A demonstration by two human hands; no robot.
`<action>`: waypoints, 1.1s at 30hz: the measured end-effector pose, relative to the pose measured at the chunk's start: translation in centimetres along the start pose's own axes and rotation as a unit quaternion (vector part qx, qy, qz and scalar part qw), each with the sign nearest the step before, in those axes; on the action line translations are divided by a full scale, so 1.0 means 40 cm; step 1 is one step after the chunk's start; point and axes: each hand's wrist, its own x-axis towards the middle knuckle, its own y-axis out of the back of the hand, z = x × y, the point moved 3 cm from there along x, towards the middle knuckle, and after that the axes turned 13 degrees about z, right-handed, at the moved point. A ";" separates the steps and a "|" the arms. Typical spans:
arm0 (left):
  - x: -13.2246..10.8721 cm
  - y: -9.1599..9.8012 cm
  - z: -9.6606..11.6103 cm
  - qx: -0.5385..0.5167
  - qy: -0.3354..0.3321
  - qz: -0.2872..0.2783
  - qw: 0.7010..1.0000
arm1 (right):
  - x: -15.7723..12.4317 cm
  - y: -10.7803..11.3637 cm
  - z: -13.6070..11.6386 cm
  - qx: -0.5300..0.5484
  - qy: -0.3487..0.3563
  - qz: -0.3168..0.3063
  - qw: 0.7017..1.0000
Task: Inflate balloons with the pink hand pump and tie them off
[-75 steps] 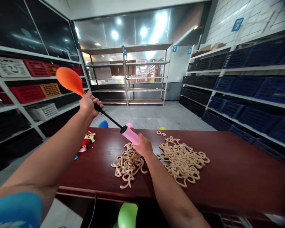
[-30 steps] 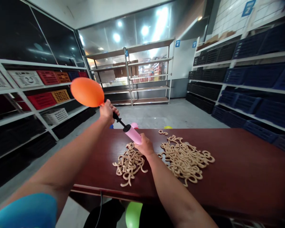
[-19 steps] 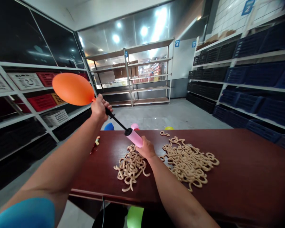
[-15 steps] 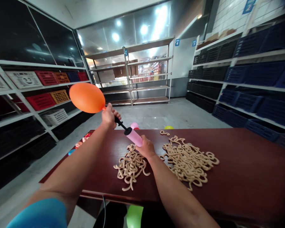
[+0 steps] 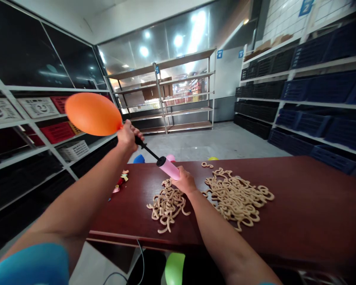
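An inflated orange balloon points up and left from my left hand, which is closed around its neck and the black handle end of a hand pump. The pump's black rod shows between handle and barrel. My right hand wraps the lower end of the pink pump barrel, above the table. Below the barrel lies a small pile of tan curly pieces; a larger pile of tan curly pieces lies to the right of my right forearm.
The dark red table holds small colourful scraps at its left. Behind it show a blue balloon, a pink one and a yellow one. A green balloon is below the front edge. Shelves with crates stand on both sides.
My left hand has moved up and left with the orange balloon, and more of the pump rod shows. The view has shifted slightly, and the blue balloon behind the table now shows.
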 end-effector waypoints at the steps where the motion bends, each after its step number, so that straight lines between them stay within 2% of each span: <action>1: 0.008 -0.006 0.030 0.002 -0.008 0.000 1.000 | 0.000 -0.001 0.001 0.001 -0.001 0.004 1.000; 4: 0.027 -0.016 0.076 0.017 -0.033 -0.004 0.999 | -0.004 -0.006 0.004 0.000 -0.003 0.011 1.000; 6: 0.033 -0.017 0.059 0.025 -0.034 -0.011 0.999 | -0.007 -0.013 0.007 -0.002 0.001 0.007 1.000; 8: 0.030 -0.013 0.008 0.028 -0.020 -0.019 0.999 | -0.010 -0.018 0.012 -0.006 0.004 0.006 1.000; 14: -0.039 0.010 -0.212 0.032 0.040 -0.009 0.999 | -0.013 -0.018 0.028 -0.014 0.002 0.001 1.000; 16: -0.061 0.016 -0.257 0.027 0.061 0.002 0.998 | -0.013 -0.014 0.029 -0.013 0.003 -0.003 1.000; 18: -0.069 0.019 -0.269 0.023 0.072 0.003 0.997 | -0.013 -0.009 0.025 -0.009 0.006 0.000 1.000; 21: -0.054 0.020 -0.224 0.020 0.058 -0.008 0.998 | -0.010 -0.003 0.015 0.003 0.013 0.015 1.000; 29: 0.047 0.005 0.036 -0.003 0.001 -0.022 1.000 | -0.005 -0.009 0.007 0.041 0.020 0.019 0.999; 31: 0.060 0.002 0.062 -0.003 -0.006 -0.023 1.000 | -0.006 -0.012 0.009 0.042 0.016 0.016 0.999; 33: 0.062 0.002 0.050 -0.003 -0.008 -0.024 1.000 | -0.008 -0.014 0.012 0.030 0.009 0.005 0.999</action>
